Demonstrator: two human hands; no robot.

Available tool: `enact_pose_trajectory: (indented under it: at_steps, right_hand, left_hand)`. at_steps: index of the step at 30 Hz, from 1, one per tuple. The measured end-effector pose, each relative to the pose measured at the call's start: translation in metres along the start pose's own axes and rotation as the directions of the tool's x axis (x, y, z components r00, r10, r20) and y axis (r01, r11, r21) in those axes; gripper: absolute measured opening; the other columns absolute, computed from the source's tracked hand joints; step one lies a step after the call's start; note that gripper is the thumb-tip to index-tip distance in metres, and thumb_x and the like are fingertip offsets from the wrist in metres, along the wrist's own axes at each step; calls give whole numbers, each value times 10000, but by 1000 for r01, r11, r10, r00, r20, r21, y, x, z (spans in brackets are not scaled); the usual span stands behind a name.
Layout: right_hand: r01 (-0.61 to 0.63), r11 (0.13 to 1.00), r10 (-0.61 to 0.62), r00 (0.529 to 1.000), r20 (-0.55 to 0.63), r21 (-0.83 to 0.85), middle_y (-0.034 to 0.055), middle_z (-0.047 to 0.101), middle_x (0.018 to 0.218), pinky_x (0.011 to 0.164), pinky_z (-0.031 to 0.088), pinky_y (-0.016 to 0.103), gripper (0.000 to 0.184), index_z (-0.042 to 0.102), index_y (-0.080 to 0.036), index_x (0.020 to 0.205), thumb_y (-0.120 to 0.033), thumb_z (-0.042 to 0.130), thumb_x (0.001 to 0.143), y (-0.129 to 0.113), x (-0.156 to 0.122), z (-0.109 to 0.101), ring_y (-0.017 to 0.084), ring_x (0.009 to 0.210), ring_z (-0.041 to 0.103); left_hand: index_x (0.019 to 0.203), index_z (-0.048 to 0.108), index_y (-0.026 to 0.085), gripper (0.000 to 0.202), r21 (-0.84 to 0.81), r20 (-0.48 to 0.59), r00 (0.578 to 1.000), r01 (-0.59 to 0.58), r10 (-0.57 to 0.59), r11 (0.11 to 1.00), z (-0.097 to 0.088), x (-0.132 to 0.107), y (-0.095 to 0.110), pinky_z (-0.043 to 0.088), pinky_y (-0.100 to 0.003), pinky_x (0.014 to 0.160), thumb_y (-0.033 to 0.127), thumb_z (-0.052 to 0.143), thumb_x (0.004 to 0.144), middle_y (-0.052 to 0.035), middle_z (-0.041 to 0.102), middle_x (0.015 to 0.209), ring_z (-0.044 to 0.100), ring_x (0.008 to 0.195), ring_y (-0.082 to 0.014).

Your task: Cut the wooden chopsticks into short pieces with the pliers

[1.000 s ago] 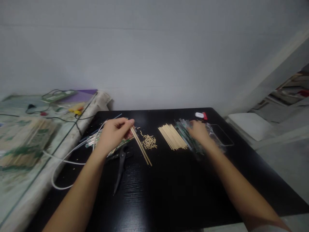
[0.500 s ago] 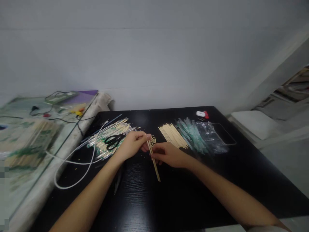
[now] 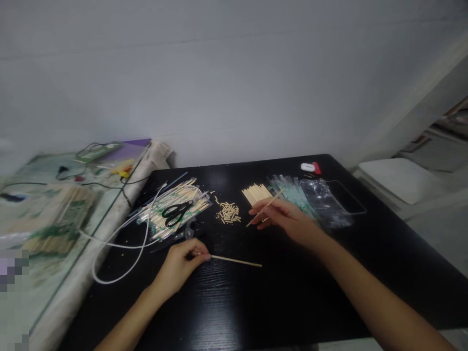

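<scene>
Pinched in my left hand (image 3: 185,263) is one chopstick (image 3: 237,262), pointing right over the black table (image 3: 234,307). My right hand (image 3: 283,217) grips a second chopstick (image 3: 271,201), tilted, just in front of a row of bare chopsticks (image 3: 258,192). Between the hands, farther back, lies a small heap of short cut wooden pieces (image 3: 229,213). Black-handled scissors (image 3: 177,213) rest on a pile of plastic-wrapped chopsticks (image 3: 157,224) at the left. A dark hand tool like pliers (image 3: 189,231) lies beyond my left hand, partly in shadow.
Flattened clear-and-green wrappers (image 3: 292,190) and a clear plastic bag (image 3: 325,204) lie at the right. A white case (image 3: 307,166) sits at the back. A white cable (image 3: 120,282) loops at the left, near a glass-topped table (image 3: 47,273) with packed chopsticks.
My hands have moved apart, from holding two chopsticks together to one in each hand. The left came nearer and left; the right went right toward the chopstick row.
</scene>
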State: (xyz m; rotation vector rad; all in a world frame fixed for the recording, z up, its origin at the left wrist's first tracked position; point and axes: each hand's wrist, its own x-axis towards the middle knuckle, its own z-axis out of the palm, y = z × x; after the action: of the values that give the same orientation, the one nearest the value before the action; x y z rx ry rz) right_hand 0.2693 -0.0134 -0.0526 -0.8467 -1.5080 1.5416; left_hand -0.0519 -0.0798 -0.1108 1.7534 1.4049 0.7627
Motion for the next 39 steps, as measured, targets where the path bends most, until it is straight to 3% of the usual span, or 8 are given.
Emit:
enact_pose_trajectory:
  at_steps: [4,8,11,14,22,28,34,39]
  right_hand:
    - [26,999,-26,1000,15,-34,106,739,1102,796,643,371,258,733,-191,1110,-392,606,1007,-5,1,5,216,949,756]
    - [10,992,5,992,125,-126,89,755,1134,925,613,405,192,755,-204,1098,-280,634,969,-5,-1,9,215,1033,739]
    - [-23,995,39,986,160,-100,87,755,1180,983,581,422,215,734,-215,1123,-223,627,936,-1,-4,8,212,1083,728]
    - [-57,995,60,997,39,-80,67,777,957,891,588,390,166,695,-200,1060,-277,667,916,4,-4,7,215,984,751]
    - [-117,969,80,981,-174,-218,-117,394,465,452,299,243,361,688,-185,1021,-488,748,836,19,5,13,95,429,377]
    - [-52,952,-12,978,-207,-301,-21,563,623,461,335,251,328,761,-171,899,-493,728,847,15,11,22,103,514,462]
    - [-9,979,-17,992,-122,-204,-60,527,534,402,332,226,295,720,-174,1026,-440,682,905,0,19,29,85,429,451]
    - [81,992,-88,994,-71,-93,42,698,918,476,451,235,348,700,-202,1220,-361,650,915,-7,29,37,104,611,615]
  left_hand:
    - [875,700,222,192,216,110,971,-234,215,948,12,-11,-7,530,-315,812,257,556,996,-20,724,879,676,849,-177]
    - [956,677,232,205,346,53,972,-234,230,909,2,-14,-9,538,-354,859,304,500,1030,-36,705,942,666,915,-200]
    - [1113,653,234,266,462,-106,979,-107,174,880,-23,-18,-15,504,-450,1013,450,549,996,-80,684,1145,638,1115,-258]
    - [1302,591,165,700,624,-200,980,112,20,773,-45,-25,-29,454,-569,1063,672,665,825,-179,610,1335,582,1237,-381]
    - [1600,293,88,1202,694,-50,967,213,-248,688,-51,-40,-43,369,-586,1153,741,691,671,-266,363,1609,366,1472,-462]
    - [1583,322,83,997,709,-38,951,242,-306,663,-48,-31,-22,423,-534,1090,432,639,705,-249,436,1545,475,1388,-433]
    - [1511,429,83,798,825,-124,941,275,-316,494,-36,-23,-6,437,-592,993,342,570,769,-265,532,1400,548,1271,-463]
    - [1461,459,63,696,860,-68,958,198,-280,470,-34,-21,-4,473,-512,956,210,569,790,-255,581,1302,613,1177,-418]
